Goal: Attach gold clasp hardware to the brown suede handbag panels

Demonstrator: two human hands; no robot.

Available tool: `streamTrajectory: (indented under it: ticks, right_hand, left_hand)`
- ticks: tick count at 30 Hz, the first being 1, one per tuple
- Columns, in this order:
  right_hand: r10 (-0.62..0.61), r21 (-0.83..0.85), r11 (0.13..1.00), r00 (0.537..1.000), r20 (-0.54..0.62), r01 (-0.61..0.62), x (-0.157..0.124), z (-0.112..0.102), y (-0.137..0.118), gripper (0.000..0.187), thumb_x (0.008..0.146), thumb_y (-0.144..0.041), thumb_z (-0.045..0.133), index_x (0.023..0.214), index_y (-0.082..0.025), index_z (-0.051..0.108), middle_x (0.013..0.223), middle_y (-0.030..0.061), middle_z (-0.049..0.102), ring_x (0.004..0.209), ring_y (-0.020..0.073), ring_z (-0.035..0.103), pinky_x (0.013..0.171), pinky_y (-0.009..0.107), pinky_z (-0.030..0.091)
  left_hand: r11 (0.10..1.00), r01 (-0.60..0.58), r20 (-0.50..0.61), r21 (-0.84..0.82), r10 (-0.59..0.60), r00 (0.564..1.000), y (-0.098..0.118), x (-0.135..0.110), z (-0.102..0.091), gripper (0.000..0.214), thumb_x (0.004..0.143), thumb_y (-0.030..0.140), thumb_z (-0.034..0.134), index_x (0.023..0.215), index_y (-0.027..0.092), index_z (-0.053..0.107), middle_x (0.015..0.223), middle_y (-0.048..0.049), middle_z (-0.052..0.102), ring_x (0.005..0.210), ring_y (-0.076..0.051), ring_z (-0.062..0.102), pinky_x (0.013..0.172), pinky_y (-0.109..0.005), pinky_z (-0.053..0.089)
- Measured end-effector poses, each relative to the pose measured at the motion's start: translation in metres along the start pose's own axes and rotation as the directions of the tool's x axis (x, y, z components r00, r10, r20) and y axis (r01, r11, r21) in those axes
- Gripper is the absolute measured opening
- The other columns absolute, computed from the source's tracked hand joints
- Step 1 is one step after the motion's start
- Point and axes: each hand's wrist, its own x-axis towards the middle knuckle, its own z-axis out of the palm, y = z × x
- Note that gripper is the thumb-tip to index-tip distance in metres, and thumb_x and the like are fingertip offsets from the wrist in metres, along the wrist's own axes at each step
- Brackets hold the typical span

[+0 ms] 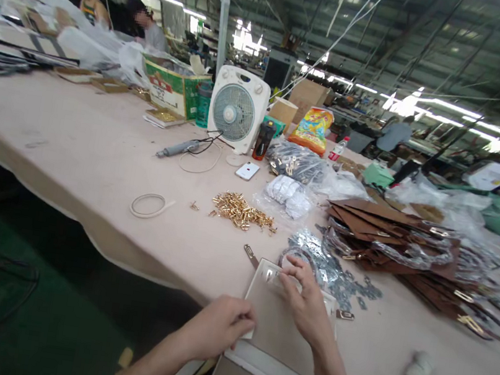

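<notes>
A flat beige bag panel (285, 330) lies at the table's near edge, with brown straps carrying gold buckles sticking out from beneath its far end. My left hand (224, 325) is closed at the panel's left edge, fingers curled and thumb against them. Over the panel's far end, my right hand (306, 299) bends its thumb and fingers together; anything between the fingertips is too small to make out. A small shiny metal piece (269, 274) shows on the panel just left of it. Beyond that hand lie many flat silver metal plates (343, 283).
A heap of gold fasteners (241, 211) lies ahead, near a coiled strip (148, 205). Brown bag pieces (388, 233) are stacked at right, with a small spool (418, 370) nearer. Farther back stand a fan (237, 110), phone (247, 171) and corded tool (179, 149).
</notes>
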Motion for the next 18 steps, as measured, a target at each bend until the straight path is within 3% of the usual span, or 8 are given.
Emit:
streamTrajectory:
  ticks: [6,18]
  right_hand:
    - [0.045,-0.001,0.999,0.999,0.007,-0.045,0.007,0.03,0.02,0.027,0.094,-0.047,0.062,0.086,-0.023,0.073,0.138,0.0135,0.06,0.134,0.0344,0.051,0.117,0.058,0.033]
    - [-0.025,-0.172,0.985,0.999,-0.026,0.02,0.005,0.041,0.027,0.02,0.096,-0.038,0.062,0.091,-0.023,0.074,0.134,0.0138,0.063,0.128,0.0325,0.056,0.114,0.054,0.04]
  left_hand:
    - [1.0,0.004,-0.031,0.019,-0.003,1.0,-0.002,0.0,0.001,0.024,0.091,0.033,0.055,0.092,0.018,0.074,0.062,0.003,0.061,0.056,-0.014,0.061,0.057,-0.021,0.043]
    - [0.997,-0.007,-0.019,0.076,0.009,1.0,-0.003,-0.001,0.0,0.025,0.093,0.031,0.052,0.096,0.019,0.074,0.073,0.0019,0.067,0.06,-0.013,0.062,0.062,-0.021,0.044]
